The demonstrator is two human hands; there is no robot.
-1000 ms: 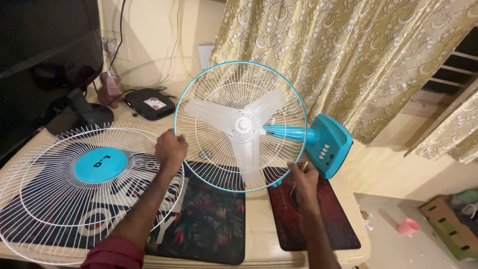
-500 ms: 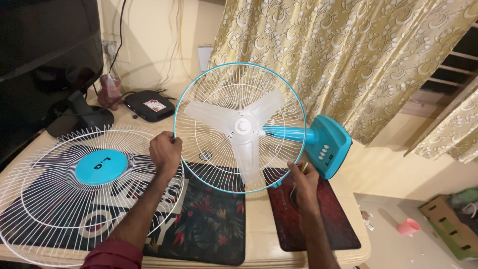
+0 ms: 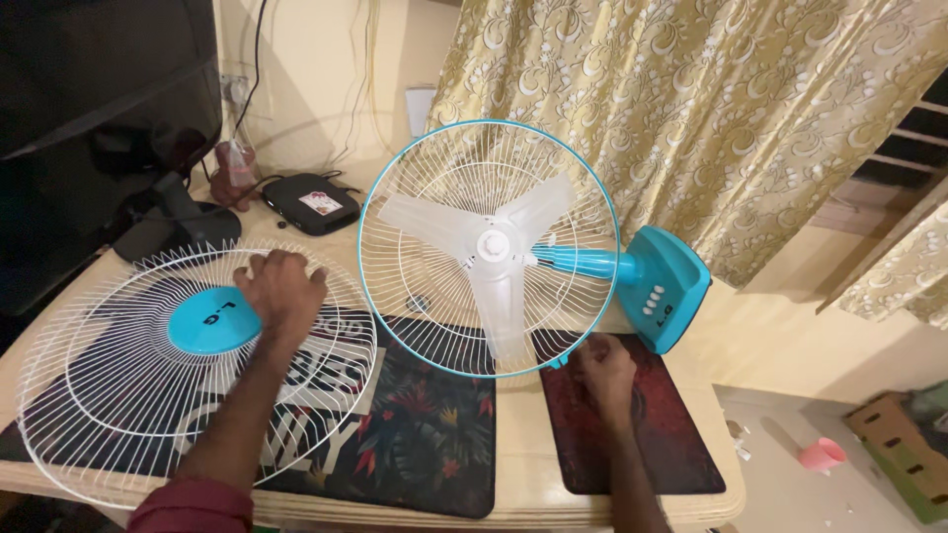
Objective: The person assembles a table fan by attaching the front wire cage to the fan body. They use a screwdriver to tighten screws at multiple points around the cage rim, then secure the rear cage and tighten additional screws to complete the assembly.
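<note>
The left hand (image 3: 281, 291) rests spread on the detached front grille (image 3: 118, 395) lying on the table (image 3: 513, 464); the right hand (image 3: 604, 370) grips the rear guard (image 3: 395, 286) of the fan beside a set-top box (image 3: 311, 202).

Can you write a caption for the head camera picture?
Left hand on loose grille, right hand under fan.

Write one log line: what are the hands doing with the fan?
left hand: on loose front grille | right hand: at rear guard bottom rim | blades: exposed | fan: lying on table
</note>
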